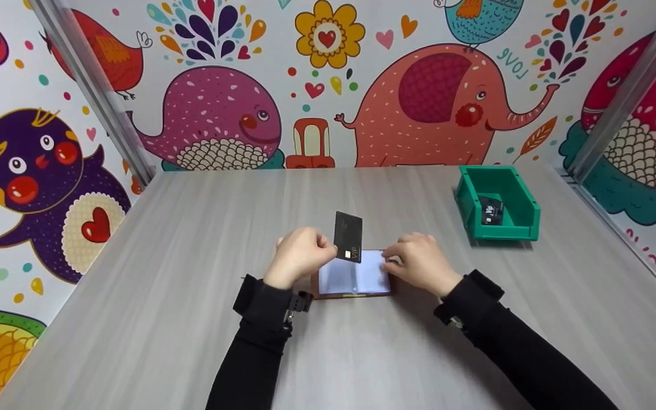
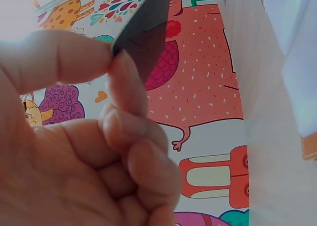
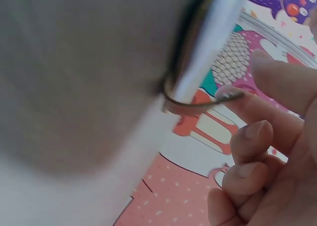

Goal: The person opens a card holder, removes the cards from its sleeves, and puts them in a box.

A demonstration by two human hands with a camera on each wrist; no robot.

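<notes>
My left hand [image 1: 302, 253] pinches a black VIP card [image 1: 348, 236] by its lower left edge, between thumb and index finger. The card stands upright above an open card holder [image 1: 374, 273] with a brown cover and pale clear sleeves, which lies on the table. At the holder's right side is my right hand [image 1: 422, 259]. Seen from the right wrist, a narrow brown strap [image 3: 193, 108] sticks out from the holder and its end meets the index fingertip. The thumb stands apart from that finger; the other fingers are loosely bent.
A green bin [image 1: 504, 232] stands at the back right of the table [image 1: 203, 239], with black cards [image 1: 492, 210] inside. Printed cartoon walls close off the back and both sides.
</notes>
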